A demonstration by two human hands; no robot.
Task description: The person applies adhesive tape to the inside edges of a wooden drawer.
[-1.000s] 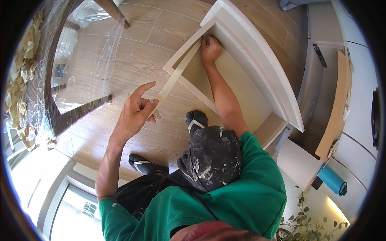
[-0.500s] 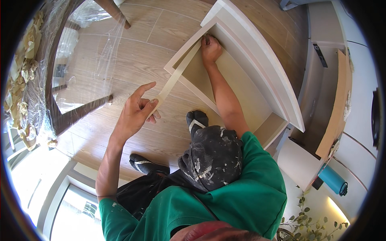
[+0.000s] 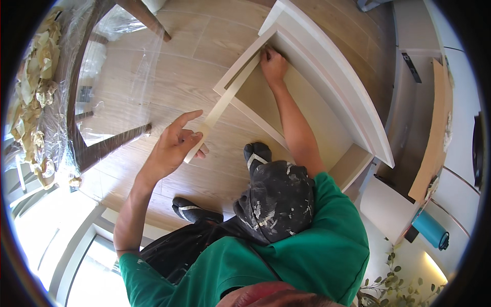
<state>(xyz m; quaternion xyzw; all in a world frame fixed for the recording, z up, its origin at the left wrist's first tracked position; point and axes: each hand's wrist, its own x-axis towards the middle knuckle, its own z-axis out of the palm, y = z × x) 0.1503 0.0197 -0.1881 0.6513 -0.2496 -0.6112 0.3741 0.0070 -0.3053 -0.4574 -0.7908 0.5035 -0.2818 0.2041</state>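
My left hand pinches a long strip of pale tape between thumb and fingers, its index finger pointing out and a short end hanging below the thumb. The strip stretches up over the near rim of a beige drawer and along the inside of its left-hand side. At the far inner corner, behind the curved front panel, my right hand is closed at the tape's other end. Its fingertips are partly hidden there, and my right forearm crosses the drawer's interior.
My paint-spattered knee is close to the drawer's near side. Left stands a dark wooden frame with legs, wrapped in clear plastic, beside crumpled brown paper. A cabinet opening and a teal cylinder are at right.
The whole view has shifted slightly. My left hand still pinches the tape, with more of its loose end showing below the thumb. My right hand stays in the drawer's corner.
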